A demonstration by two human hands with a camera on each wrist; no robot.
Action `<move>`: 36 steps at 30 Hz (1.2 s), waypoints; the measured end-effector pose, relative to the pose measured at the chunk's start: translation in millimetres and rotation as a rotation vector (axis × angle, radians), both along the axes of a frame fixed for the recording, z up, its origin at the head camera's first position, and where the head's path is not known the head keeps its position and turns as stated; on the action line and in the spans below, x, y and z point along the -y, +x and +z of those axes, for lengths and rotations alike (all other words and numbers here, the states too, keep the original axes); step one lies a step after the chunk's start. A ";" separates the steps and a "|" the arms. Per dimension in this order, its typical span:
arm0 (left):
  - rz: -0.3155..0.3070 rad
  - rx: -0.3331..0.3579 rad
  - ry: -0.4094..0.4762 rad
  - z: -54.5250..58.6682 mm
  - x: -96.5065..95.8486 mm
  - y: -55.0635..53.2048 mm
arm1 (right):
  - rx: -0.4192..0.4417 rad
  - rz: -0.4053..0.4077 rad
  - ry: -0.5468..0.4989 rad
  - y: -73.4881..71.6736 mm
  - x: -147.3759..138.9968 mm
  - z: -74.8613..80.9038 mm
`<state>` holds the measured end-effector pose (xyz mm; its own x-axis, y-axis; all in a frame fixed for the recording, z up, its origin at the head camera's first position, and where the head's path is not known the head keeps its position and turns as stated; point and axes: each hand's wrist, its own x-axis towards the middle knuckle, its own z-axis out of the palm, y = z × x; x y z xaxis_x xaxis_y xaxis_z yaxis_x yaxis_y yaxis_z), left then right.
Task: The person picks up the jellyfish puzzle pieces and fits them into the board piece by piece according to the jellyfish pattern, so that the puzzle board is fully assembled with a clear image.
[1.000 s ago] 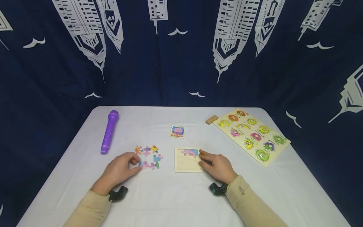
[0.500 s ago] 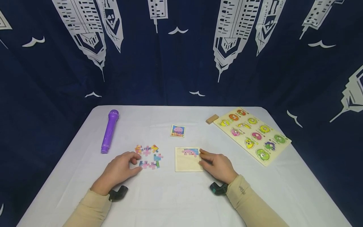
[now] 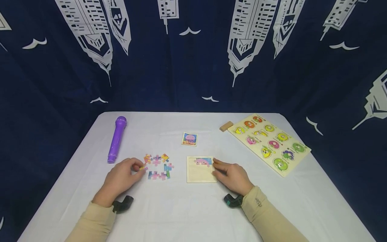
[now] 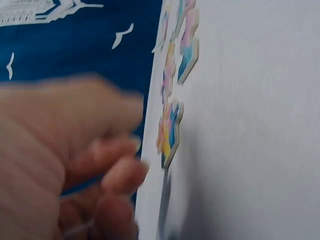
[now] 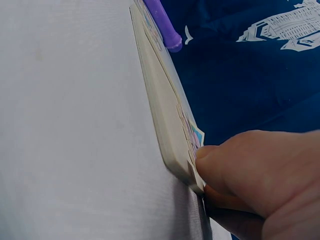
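My left hand (image 3: pixel 119 176) hovers at the left of a ring of loose jigsaw pieces (image 3: pixel 156 160), thumb and index finger apart. A yellow and pink jigsaw piece (image 3: pixel 143 168) shows right at its fingertips. In the left wrist view a blue and yellow jigsaw piece (image 4: pixel 172 132) lies just past the bent, blurred fingers. With my right hand (image 3: pixel 232 178) I hold the right edge of a square wooden puzzle tray (image 3: pixel 199 176). Pink and blue pieces (image 3: pixel 202 162) sit in the tray's upper right. In the right wrist view the thumb rests at a blue corner (image 5: pixel 197 134).
A small jellyfish picture card (image 3: pixel 189 139) lies behind the tray. At the left is a purple toy microphone (image 3: pixel 117 140). A fruit board (image 3: pixel 269 144) and a small wooden block (image 3: pixel 226 126) lie at the back right of the white table (image 3: pixel 169 215).
My left hand has drawn back a little to the left, uncovering the yellow and pink piece at its fingertips. The right hand and the tray stay put.
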<state>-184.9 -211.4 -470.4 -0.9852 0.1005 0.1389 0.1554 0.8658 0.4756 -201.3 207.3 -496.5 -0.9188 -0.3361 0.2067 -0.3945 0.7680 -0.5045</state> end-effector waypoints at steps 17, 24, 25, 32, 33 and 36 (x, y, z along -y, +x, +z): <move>0.069 0.056 0.002 -3.5 2.9 -4.4 | -0.012 0.004 -0.006 -1.0 -0.8 -1.9; 0.068 0.034 0.005 -4.5 1.8 -4.0 | -0.008 0.006 0.000 -1.1 -0.7 -1.2; 0.063 0.014 0.008 -5.5 1.0 -4.0 | -0.006 0.005 -0.001 -1.0 -0.7 -0.9; -0.075 -0.096 0.087 -16.4 -15.0 -5.5 | -0.008 0.006 -0.003 -0.2 -0.8 0.8; -0.094 -0.100 0.094 -17.9 -18.0 -5.5 | -0.008 0.006 -0.002 -0.2 -0.8 0.8; -0.115 -0.116 0.104 -21.8 -25.5 -5.2 | -0.005 0.008 0.001 -0.4 -0.3 1.3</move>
